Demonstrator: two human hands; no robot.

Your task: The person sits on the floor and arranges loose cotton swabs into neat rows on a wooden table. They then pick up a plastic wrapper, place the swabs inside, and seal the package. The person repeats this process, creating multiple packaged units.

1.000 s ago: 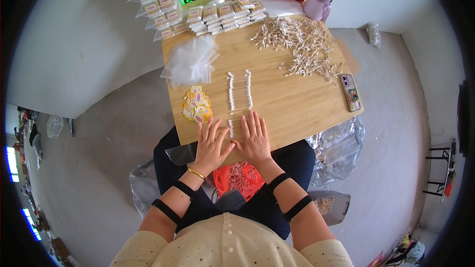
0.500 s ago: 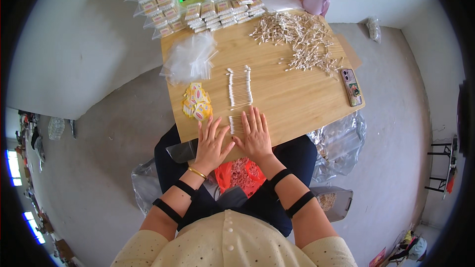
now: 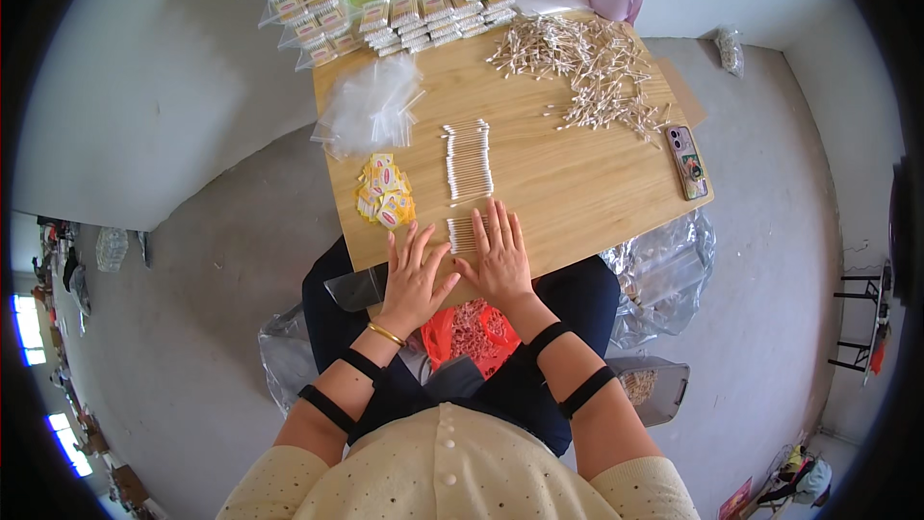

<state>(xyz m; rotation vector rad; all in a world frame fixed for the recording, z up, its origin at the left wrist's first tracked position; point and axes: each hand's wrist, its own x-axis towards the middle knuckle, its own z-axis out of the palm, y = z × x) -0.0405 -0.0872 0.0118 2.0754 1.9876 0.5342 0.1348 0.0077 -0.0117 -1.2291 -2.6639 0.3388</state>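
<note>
My left hand (image 3: 416,277) lies flat on the near edge of the wooden table (image 3: 577,183), fingers spread, holding nothing. My right hand (image 3: 498,255) lies flat beside it, its fingers resting over a small row of cotton swabs (image 3: 461,234). Farther up the table sits a longer neat row of cotton swabs (image 3: 468,160). A pile of small yellow packets (image 3: 385,193) lies left of the rows, just beyond my left hand.
Clear plastic bags (image 3: 371,106) lie at the table's left. A loose heap of cotton swabs (image 3: 587,63) covers the far right. Filled packs (image 3: 423,14) line the far edge. A phone (image 3: 687,162) lies at the right edge. An orange bag (image 3: 467,330) sits in my lap.
Both hands stay flat at the table's near edge; only the camera view has shifted slightly.
</note>
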